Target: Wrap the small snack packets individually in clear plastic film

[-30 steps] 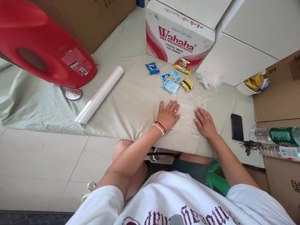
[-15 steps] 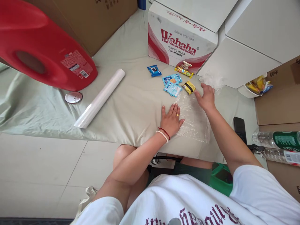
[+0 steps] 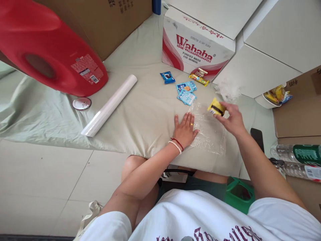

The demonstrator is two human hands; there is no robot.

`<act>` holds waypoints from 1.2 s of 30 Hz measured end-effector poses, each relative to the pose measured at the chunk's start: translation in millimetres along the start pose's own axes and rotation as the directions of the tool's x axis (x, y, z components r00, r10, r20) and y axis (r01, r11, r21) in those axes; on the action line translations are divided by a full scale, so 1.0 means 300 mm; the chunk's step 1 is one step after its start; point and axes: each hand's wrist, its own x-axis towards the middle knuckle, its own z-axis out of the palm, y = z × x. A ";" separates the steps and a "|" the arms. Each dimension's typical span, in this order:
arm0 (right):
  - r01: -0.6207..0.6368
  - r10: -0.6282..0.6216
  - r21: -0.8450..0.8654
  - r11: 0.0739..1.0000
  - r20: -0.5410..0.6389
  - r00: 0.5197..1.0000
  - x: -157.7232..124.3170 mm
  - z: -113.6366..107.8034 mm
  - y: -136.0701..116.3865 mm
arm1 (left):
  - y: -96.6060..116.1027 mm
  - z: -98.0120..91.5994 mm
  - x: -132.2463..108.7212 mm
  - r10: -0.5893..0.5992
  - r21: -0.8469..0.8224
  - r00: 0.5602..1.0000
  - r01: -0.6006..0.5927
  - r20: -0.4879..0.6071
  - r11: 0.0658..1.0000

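My right hand (image 3: 233, 117) pinches a small yellow snack packet (image 3: 216, 107) with a dark band, held over the upper right of a sheet of clear plastic film (image 3: 209, 137). My left hand (image 3: 185, 130) lies flat, fingers spread, on the cloth-covered table and the film's left edge. Just beyond it are light-blue snack packets (image 3: 187, 97), partly overlapping. A darker blue packet (image 3: 167, 77) lies farther back. Against the carton rests a long yellow candy packet (image 3: 199, 79), with a small brownish packet (image 3: 201, 72) behind it.
A white carton (image 3: 195, 50) stands at the back. On the left are a roll of film (image 3: 109, 105), a round badge-like disc (image 3: 81, 103) and a large red jug (image 3: 75, 67). Crumpled plastic (image 3: 227, 89), a phone (image 3: 257, 139) and plastic bottles (image 3: 296, 154) lie to the right.
My right hand has taken hold of the yellow packet and lifted it from beside the light-blue ones, moving right and toward me. My left hand stays flat in place.
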 end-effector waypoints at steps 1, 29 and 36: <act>0.041 -0.041 0.018 0.999 0.046 0.998 -0.048 0.002 -0.013 | 0.002 -0.001 0.000 -0.002 0.001 1.000 0.002 0.004 1.000; 0.124 -0.168 0.168 0.978 0.283 0.944 -0.211 0.147 -0.051 | -0.072 -0.081 -0.021 -0.122 -0.007 0.991 0.122 -0.050 0.993; 0.137 -0.175 0.158 0.978 0.260 0.950 -0.196 0.169 -0.100 | -0.082 -0.092 -0.009 -0.046 0.056 0.995 0.051 -0.085 0.997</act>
